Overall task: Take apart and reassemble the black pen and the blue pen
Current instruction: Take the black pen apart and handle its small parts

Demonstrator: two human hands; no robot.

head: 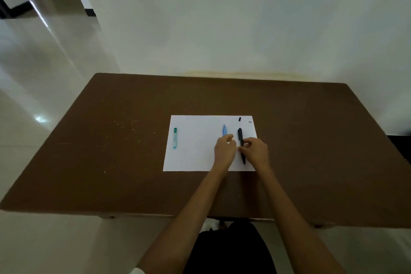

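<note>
On the brown table (133, 140) a white sheet (195, 153) carries both pens; the right hand (255, 151) pinches the black pen (240, 140), the left hand (224, 151) curls over the blue pen (224, 130); better to work low above the sheet, so small parts (239, 119) stay there.

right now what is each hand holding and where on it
The right hand pinches the black pen around its middle. The left hand grips the near end of the blue pen.
</note>
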